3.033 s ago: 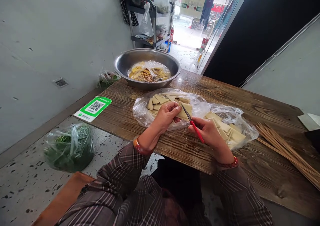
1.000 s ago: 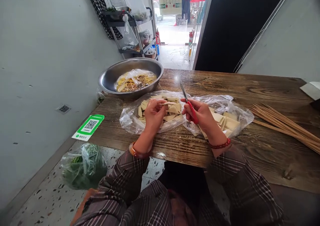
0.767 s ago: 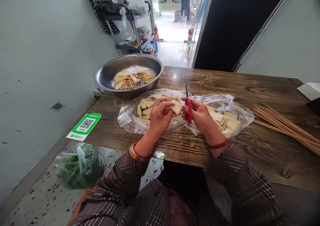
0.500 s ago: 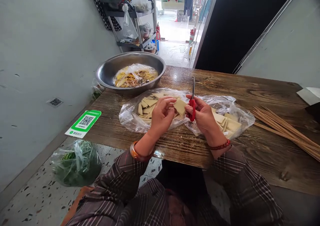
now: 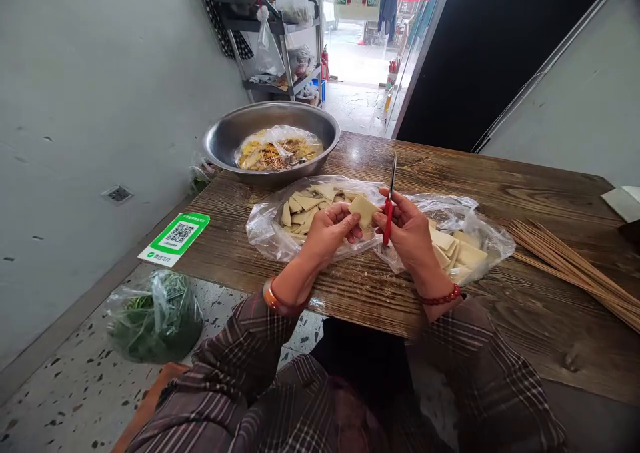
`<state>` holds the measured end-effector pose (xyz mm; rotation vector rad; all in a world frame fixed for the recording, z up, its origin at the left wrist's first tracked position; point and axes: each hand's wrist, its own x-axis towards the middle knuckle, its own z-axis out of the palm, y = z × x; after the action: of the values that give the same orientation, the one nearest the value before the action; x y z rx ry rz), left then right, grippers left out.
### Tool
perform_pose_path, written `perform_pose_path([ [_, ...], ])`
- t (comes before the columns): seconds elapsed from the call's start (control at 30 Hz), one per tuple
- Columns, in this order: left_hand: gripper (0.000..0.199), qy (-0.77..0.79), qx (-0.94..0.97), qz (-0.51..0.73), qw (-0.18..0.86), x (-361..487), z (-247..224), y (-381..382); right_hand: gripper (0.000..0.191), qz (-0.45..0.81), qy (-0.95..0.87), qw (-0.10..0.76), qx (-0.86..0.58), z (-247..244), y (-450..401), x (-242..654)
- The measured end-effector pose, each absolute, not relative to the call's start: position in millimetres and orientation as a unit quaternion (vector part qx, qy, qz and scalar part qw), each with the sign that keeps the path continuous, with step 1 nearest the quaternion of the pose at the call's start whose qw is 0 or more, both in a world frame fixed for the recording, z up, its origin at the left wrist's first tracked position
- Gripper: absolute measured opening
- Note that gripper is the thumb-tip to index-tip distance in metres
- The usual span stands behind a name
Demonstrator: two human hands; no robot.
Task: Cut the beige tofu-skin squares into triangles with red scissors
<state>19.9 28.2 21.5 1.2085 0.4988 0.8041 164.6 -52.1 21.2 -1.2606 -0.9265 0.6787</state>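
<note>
Between my hands is a flat, pale yellow square of what looks like tofu skin (image 5: 363,209). My left hand (image 5: 330,231) pinches its left edge between thumb and fingers. My right hand (image 5: 409,229) is closed around red-handled scissors (image 5: 388,221), blades pointing up and away, and its thumb touches the square's right edge. Beneath the left hand, an open plastic bag (image 5: 263,229) holds many cut pieces (image 5: 305,203), several triangular. Right of the right hand, a second plastic bag (image 5: 493,239) holds larger pale sheets (image 5: 467,253).
A steel basin (image 5: 220,139) with a plastic-wrapped yellow food bundle (image 5: 280,149) stands at the table's far left. Thin wooden skewers (image 5: 565,256) lie at right. A green QR card (image 5: 175,239) sits on the left edge. A bag of greens (image 5: 155,319) rests below, left of the table.
My left hand has shifted from beside the square to a firmer pinch on its left edge. The scissors have turned slightly in my right hand. The whole view has moved a little.
</note>
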Motion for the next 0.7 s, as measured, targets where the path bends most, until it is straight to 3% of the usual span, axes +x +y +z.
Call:
perform_pose_path([
  [0.3,0.04,0.246,0.414,0.481,0.733,12,28,42,0.064,0.373,-0.493,0.541,-0.57,32,-65,170],
  [0.5,0.036,0.247,0.374,0.501,0.74,11,29,43,0.071,0.403,-0.527,0.463,-0.588,30,-67,170],
  [0.7,0.036,0.234,0.367,0.49,0.755,13,27,41,0.063,0.393,-0.56,0.428,-0.591,28,-67,168],
])
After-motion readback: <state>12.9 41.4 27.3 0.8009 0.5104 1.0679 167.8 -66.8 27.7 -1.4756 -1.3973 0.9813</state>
